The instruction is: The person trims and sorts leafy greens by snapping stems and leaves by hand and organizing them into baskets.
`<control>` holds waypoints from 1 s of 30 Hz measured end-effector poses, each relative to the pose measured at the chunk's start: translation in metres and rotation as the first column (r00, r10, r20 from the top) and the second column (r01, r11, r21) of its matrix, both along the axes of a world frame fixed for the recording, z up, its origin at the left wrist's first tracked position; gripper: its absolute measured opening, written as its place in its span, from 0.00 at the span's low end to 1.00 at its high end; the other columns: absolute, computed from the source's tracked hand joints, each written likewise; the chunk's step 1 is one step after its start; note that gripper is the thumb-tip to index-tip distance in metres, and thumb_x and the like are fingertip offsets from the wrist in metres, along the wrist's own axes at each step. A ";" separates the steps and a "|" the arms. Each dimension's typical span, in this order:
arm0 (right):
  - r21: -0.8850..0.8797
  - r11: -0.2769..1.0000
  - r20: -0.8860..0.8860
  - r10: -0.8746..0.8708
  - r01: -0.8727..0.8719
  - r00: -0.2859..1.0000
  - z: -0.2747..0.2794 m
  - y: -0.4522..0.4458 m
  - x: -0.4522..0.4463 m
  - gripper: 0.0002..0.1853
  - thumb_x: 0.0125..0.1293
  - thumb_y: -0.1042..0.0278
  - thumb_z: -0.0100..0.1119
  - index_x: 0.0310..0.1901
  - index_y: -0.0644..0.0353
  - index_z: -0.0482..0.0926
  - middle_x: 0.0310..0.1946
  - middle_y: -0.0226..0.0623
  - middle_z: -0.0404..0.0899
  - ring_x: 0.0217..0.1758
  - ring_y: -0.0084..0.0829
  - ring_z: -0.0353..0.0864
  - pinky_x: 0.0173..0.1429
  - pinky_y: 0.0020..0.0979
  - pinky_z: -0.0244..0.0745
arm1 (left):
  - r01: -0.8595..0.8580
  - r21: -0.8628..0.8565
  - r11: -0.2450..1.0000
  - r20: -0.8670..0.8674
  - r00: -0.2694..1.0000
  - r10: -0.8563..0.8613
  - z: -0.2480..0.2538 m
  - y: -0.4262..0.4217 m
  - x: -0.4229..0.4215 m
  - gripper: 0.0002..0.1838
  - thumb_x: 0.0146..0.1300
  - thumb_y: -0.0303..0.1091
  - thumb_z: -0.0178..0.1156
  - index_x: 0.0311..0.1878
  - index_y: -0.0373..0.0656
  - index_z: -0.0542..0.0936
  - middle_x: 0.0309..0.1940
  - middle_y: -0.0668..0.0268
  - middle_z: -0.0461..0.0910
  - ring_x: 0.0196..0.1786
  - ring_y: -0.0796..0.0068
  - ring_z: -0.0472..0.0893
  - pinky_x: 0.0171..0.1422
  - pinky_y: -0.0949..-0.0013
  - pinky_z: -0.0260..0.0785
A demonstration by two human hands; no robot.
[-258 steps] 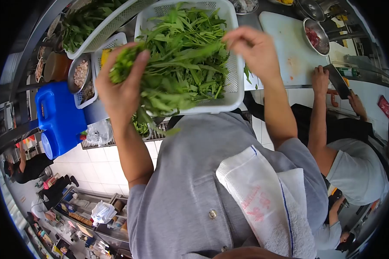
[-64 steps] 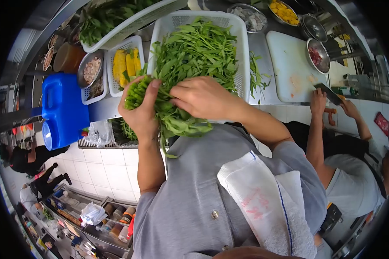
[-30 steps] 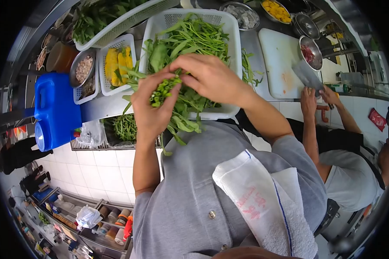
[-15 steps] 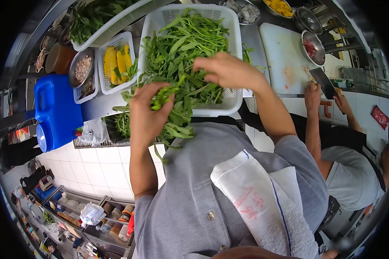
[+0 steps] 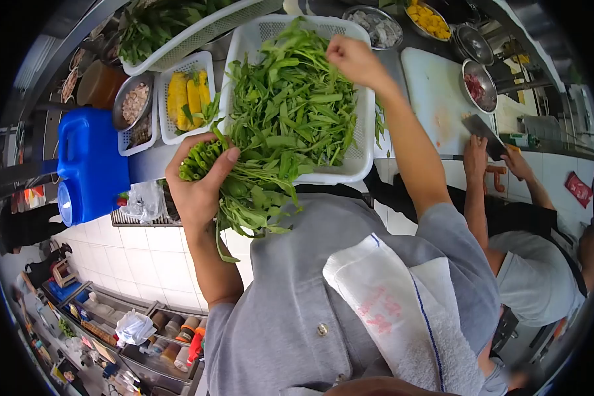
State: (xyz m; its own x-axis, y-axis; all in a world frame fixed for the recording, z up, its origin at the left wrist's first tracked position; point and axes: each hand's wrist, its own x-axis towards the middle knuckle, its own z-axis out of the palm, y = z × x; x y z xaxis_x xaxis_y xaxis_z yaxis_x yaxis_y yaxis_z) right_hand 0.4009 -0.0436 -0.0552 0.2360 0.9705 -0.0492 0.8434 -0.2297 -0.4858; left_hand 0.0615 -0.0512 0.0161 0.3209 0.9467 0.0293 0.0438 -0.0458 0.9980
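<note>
My left hand [image 5: 201, 175] is wrapped round a bunch of leafy green stems [image 5: 251, 198], the cut ends sticking up between thumb and fingers and the leaves hanging toward my shirt. A white perforated basket [image 5: 365, 132] heaped with loose greens [image 5: 290, 99] stands on the counter in front of me. Over the basket's upper right part is my right hand [image 5: 355, 59], its fingers curled together at the edge of the greens. Whatever those fingers may hold is too small to make out.
Left of the basket are a small basket of yellow vegetables [image 5: 189, 99], a bowl of chopped pieces [image 5: 136, 104] and a blue jug [image 5: 92, 165]. To the right, a co-worker's hands [image 5: 476, 158] hold a cleaver [image 5: 485, 135] near a white cutting board [image 5: 435, 99] and a metal bowl [image 5: 480, 86].
My right hand has moved away from the bunch, up and right across the basket. My left hand has shifted left with the bunch. The co-worker's cleaver has moved slightly.
</note>
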 end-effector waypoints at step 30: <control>0.482 0.876 0.027 0.002 -0.015 1.000 0.016 -0.039 -0.024 0.26 0.64 0.75 0.55 0.65 0.46 0.71 0.35 0.47 0.82 0.44 0.47 0.79 0.47 0.44 0.75 | 0.018 0.474 0.880 -0.175 0.982 0.074 -0.018 0.001 0.011 0.14 0.49 0.25 0.72 0.40 0.38 0.83 0.34 0.61 0.82 0.35 0.71 0.78 0.44 0.69 0.70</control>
